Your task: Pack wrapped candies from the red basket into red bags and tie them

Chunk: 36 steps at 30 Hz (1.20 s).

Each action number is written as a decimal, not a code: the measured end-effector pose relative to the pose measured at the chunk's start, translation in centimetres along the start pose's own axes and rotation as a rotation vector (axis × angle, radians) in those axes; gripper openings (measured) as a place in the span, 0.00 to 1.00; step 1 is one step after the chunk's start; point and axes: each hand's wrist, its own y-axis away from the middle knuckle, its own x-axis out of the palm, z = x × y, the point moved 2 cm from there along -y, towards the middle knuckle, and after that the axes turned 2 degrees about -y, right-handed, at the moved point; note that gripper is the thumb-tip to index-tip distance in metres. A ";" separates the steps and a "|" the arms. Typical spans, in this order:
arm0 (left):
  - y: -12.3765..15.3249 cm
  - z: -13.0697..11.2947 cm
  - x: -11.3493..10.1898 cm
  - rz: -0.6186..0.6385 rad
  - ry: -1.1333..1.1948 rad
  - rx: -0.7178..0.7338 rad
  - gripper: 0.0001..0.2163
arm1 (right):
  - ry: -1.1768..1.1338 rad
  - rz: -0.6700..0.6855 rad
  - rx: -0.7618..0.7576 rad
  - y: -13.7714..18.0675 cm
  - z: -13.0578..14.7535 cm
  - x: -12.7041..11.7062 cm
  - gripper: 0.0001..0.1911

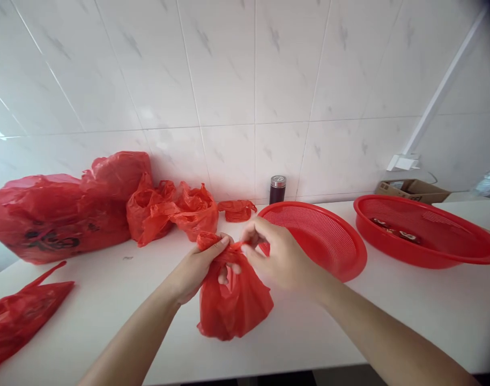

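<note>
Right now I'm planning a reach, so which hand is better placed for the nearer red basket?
Likely the right hand: it is closer to that red basket and seems to pinch only a strip of the red bag; the left hand grips its bunched top.

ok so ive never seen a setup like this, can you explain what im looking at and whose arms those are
There's no machine here: these are a person's own bare arms. The single picture comes from a camera worn on their head, looking forward and down.

The left hand grips the gathered top of a thin red plastic bag, while the right hand appears to pinch a strip of it.

On the white table, a large red plastic bag with dark print stands at the left, with smaller red bags beside it. Behind the hands is a dark cylindrical container with a silver lid. To the right are a round red perforated basket and a wide red plastic basin.
</note>
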 end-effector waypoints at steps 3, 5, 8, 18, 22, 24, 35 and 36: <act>0.4 -0.6 -0.3 0.070 -0.088 0.118 0.11 | 0.028 0.131 -0.088 1.1 1.6 1.0 0.07; 0.8 -0.7 -0.5 0.103 -0.216 0.119 0.08 | 0.028 0.079 -0.115 0.8 1.4 1.2 0.07; 1.2 -0.3 -0.7 0.092 -0.372 0.075 0.03 | -0.082 -0.013 -0.008 -0.8 -1.0 1.4 0.11; 1.2 0.9 -0.9 -0.476 -0.899 0.584 0.10 | -0.440 0.272 0.311 -1.2 -5.2 4.0 0.11; 1.6 0.6 -1.2 -0.402 -0.859 0.562 0.09 | -0.239 0.200 0.227 -0.7 -3.8 2.9 0.11; 2.3 1.0 -2.1 -0.323 -0.869 0.468 0.08 | 0.004 0.122 0.164 -0.2 -3.4 1.7 0.14; 7.1 4.7 -7.0 -0.526 -0.356 0.106 0.19 | 0.233 -0.272 0.214 2.0 -8.1 -4.1 0.15; 6.8 4.5 -6.7 -0.516 -0.285 0.124 0.19 | 0.167 -0.319 0.218 1.8 -8.0 -3.9 0.15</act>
